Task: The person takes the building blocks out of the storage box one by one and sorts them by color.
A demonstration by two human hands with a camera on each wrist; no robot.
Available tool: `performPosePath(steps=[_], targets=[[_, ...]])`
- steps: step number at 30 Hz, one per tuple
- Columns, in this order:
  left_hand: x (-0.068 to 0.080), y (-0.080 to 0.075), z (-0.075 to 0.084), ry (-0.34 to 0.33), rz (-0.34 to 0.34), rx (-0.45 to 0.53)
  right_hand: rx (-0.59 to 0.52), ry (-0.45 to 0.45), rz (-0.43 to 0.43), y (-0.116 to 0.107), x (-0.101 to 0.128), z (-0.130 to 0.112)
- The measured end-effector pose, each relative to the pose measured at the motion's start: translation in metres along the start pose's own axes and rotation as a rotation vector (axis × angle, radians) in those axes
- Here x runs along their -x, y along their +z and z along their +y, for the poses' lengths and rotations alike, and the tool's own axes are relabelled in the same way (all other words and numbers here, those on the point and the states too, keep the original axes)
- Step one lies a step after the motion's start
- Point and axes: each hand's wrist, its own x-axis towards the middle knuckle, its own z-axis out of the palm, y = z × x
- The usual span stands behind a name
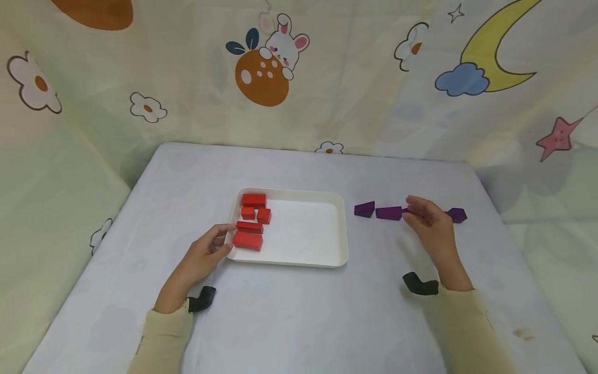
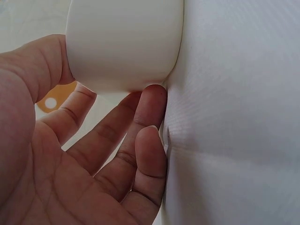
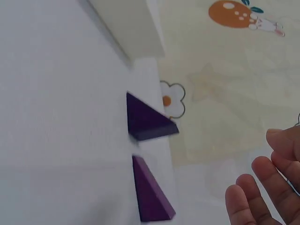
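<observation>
My left hand holds the left end of a shallow white tray, thumb and fingers at the corner wall in the left wrist view. Red blocks of several sizes lie in the left part of the tray, among them a long red block at the front and a small red cube. Over a row of purple blocks, right of the tray, hovers my right hand with loosely bent fingers and nothing visible between them. It hides the middle of the row.
Two purple blocks, a wedge-like one and a longer one, lie nearest the tray. Another purple block ends the row at the right. A white cloth covers the table; a printed curtain hangs behind it.
</observation>
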Motion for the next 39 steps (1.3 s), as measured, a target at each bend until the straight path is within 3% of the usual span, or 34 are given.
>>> performPosePath(steps=[6,14,23,35,39], targets=[[0.001,-0.001,0.000,0.005,0.004,0.001,-0.127,-0.004,-0.040,0.046,0.004,-0.013],[0.001,-0.001,0.000,-0.006,0.008,-0.016,-0.235,0.012,-0.155,0.104,0.010,-0.028],[0.001,-0.001,0.000,-0.003,0.007,-0.024,-0.336,-0.068,-0.315,0.158,0.020,-0.047],[0.000,0.000,0.000,-0.018,-0.010,-0.010,-0.330,0.028,-0.540,0.215,0.040,-0.070],[0.000,0.000,0.001,-0.017,-0.008,-0.001,-0.269,0.040,-0.590,0.229,0.038,-0.077]])
